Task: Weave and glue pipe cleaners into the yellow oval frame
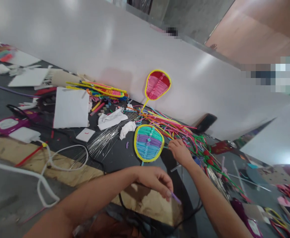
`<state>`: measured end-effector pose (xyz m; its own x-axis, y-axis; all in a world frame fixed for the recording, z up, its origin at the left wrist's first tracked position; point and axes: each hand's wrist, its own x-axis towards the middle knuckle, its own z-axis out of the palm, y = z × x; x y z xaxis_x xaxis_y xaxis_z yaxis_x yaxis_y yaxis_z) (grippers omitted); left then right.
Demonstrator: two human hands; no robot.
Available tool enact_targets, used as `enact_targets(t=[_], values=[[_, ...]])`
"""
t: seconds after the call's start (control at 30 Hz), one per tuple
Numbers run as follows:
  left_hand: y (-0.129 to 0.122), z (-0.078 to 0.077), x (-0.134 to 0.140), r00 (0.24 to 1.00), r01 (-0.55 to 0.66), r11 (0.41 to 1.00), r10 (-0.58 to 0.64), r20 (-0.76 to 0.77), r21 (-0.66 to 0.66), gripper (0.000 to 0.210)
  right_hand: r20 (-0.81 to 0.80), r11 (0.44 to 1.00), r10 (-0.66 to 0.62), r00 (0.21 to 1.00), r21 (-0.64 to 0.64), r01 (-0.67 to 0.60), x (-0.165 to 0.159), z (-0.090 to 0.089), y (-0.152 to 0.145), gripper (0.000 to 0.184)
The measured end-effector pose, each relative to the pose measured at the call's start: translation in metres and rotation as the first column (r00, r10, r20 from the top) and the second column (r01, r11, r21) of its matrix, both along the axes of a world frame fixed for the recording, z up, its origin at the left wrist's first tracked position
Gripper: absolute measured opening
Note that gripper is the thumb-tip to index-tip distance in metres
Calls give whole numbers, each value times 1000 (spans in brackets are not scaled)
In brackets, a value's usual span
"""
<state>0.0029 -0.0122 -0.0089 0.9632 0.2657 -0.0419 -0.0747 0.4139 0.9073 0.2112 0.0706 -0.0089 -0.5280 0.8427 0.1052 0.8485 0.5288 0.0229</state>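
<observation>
Purple strip (176, 198): held at the fingertips of the left hand (155, 180), near the front edge of the bench (117, 153). The left fingers are clamped on one end; the other end projects free. The right hand (179, 152) is beside the rim of the teal paddle shape (149, 143). Its fingers are curled together at a short teal strand — whether they grip it cannot be told.

Surroundings: a heap of coloured strands (169, 124) lies just beyond the right hand and crowds that side. A fan of silvery wires (105, 135) and crumpled white paper (127, 130) lie to the left of the paddle shape. The left wrist hides the lower end of the paddle's stem. A red paddle shape (157, 85) stands against the white panel (127, 59), its yellow stem reaching down to the heap. A dark case (206, 123) leans on the same panel. At far left, a white card (71, 107) and a magenta device (6, 124) occupy the bench.

Markings: a small white tile (85, 135) bears a red character, possibly "L".

Appearance: the strip is short, narrow and nearly straight. The paddle shape has a yellow rim and teal, purple and blue bands — with small round beads along its middle.
</observation>
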Motion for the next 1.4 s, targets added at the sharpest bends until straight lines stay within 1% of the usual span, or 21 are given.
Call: enact_targets(t=[0.07,0.1,0.13,0.17,0.23,0.27,0.3,0.33,0.37,0.43,0.57,0.67,0.77,0.87,0.97,1.03,1.1,1.13,1.23,1.3,1.4], values=[[11,12,-10,967,-243,969,245,65,-44,39,16,991,-119,993,67,118,11,11,1,20],[18,18,-16,894,-433,897,439,85,-85,36,18,976,-190,982,113,187,16,17,0,23],[26,23,-22,756,-630,759,647,95,-162,35,16,951,-262,965,172,256,20,22,-2,27],[34,26,-28,610,-755,610,788,86,-240,33,11,922,-323,946,231,312,22,28,-6,31],[49,28,-41,314,-888,311,948,46,-340,32,5,886,-375,927,297,357,15,35,-21,34],[56,28,-47,187,-918,176,982,3,-356,32,9,899,-358,934,273,342,6,36,-31,31],[61,27,-52,92,-930,68,995,-49,-362,32,14,938,-301,953,182,294,-6,35,-43,23],[64,26,-56,50,-932,20,996,-73,-362,32,2,960,-274,962,60,273,-21,33,-56,18],[66,24,-58,19,-934,-16,995,-95,-358,31,10,962,-261,965,-75,261,-38,29,-69,22],[68,22,-59,-2,-938,-43,993,-117,-344,31,40,937,-241,970,-252,243,-73,20,-92,35],[67,19,-54,-65,-946,-106,988,-141,-308,28,58,874,-352,934,-338,351,-124,2,-111,42],[69,17,-54,-119,-945,-156,983,-143,-288,24,-128,811,-488,863,-433,394,-132,-5,-108,29],[70,15,-56,-143,-941,-181,979,-146,-287,24,-330,778,-539,775,-549,307,-119,-8,-106,28],[69,15,-56,-116,-937,-158,982,-150,-311,28,-414,754,-559,718,-613,234,-97,-6,-110,34],[65,17,-54,-43,-939,-89,989,-144,-333,32,-489,730,-602,631,-656,189,-78,-3,-124,35],[63,18,-53,-1,-944,-50,989,-146,-327,34,-549,713,-624,556,-692,117,-70,-2,-138,35],[62,18,-52,25,-954,-26,986,-168,-298,33,-576,688,-629,522,-725,27,-68,-1,-153,35],[62,17,-52,35,-961,-18,982,-184,-277,32,-569,672,-619,541,-740,-11,-67,0,-160,35],[63,15,-50,58,-979,10,971,-232,-202,26,-502,627,-533,681,-775,-81,-62,1,-171,36],[63,14,-48,67,-988,29,965,-253,-153,23,-495,648,-509,705,-759,-64,-52,4,-165,35],[64,11,-47,81,-994,61,963,-256,-86,21,-580,785,-526,622,-612,94,-27,5,-131,28]])
